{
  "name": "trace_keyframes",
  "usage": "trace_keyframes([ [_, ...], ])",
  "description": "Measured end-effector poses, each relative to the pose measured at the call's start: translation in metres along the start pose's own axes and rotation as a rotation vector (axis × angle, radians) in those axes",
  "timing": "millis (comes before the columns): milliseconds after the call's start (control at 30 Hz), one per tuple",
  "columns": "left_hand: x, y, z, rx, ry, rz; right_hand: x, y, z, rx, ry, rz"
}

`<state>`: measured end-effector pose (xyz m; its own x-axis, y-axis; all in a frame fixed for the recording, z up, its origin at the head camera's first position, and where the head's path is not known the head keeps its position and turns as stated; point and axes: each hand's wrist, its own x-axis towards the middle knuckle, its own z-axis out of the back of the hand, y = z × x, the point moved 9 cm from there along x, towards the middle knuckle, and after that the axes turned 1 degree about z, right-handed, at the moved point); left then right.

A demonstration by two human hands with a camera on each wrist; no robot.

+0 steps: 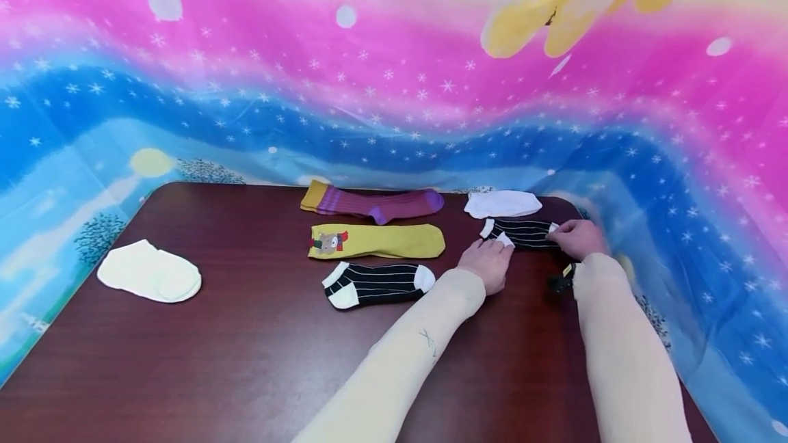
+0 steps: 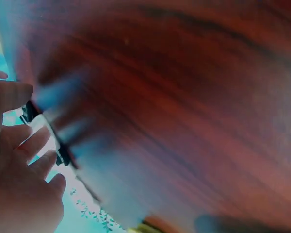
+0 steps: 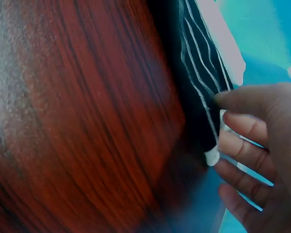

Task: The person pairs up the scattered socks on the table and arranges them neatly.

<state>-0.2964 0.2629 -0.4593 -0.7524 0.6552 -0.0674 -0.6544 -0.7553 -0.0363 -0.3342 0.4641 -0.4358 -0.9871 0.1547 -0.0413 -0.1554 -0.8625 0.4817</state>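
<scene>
A black ankle sock with white stripes (image 1: pixel 526 234) lies flat at the right of the table. My left hand (image 1: pixel 488 264) touches its near edge by the white heel, fingers loosely extended. In the left wrist view the left hand (image 2: pixel 24 160) has its fingers spread apart. At the sock's white toe, my right hand (image 1: pixel 580 239) pinches the fabric between thumb and forefinger. The right wrist view shows this hand (image 3: pixel 262 145) at the end of the striped sock (image 3: pixel 201 87), its other fingers apart. Just behind lies a white sock (image 1: pixel 503 204).
A matching striped sock (image 1: pixel 384 284) lies left of the left hand. Behind it are a yellow sock (image 1: pixel 388 241) and a purple sock (image 1: pixel 388 204). Another white sock (image 1: pixel 150 272) lies at the far left of the brown table (image 1: pixel 246 361). A printed cloth (image 1: pixel 369 108) surrounds the table.
</scene>
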Motion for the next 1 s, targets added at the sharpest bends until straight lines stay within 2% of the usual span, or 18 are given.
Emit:
trace_keyframes([
  [133,-0.004,-0.001,0.003,0.05,-0.002,-0.011,-0.002,-0.004,-0.003,0.027,-0.001,-0.031],
  [200,-0.007,-0.002,0.004,0.063,0.014,-0.018,-0.002,-0.003,-0.006,0.029,0.026,-0.034],
  [300,-0.011,-0.004,0.006,0.074,0.018,-0.034,-0.001,0.004,-0.011,0.015,0.108,-0.009],
  [400,-0.015,-0.001,0.013,0.027,-0.01,-0.018,-0.003,0.014,-0.015,-0.012,0.194,0.025],
  [533,-0.019,0.008,0.019,-0.085,-0.04,0.039,-0.01,0.026,-0.019,-0.024,0.272,0.045],
  [733,-0.019,0.018,0.018,-0.115,-0.043,0.115,-0.024,0.042,-0.025,-0.059,0.357,0.105],
  [1000,-0.019,0.037,0.011,-0.148,-0.022,0.295,-0.03,0.035,-0.029,-0.027,0.34,0.098],
])
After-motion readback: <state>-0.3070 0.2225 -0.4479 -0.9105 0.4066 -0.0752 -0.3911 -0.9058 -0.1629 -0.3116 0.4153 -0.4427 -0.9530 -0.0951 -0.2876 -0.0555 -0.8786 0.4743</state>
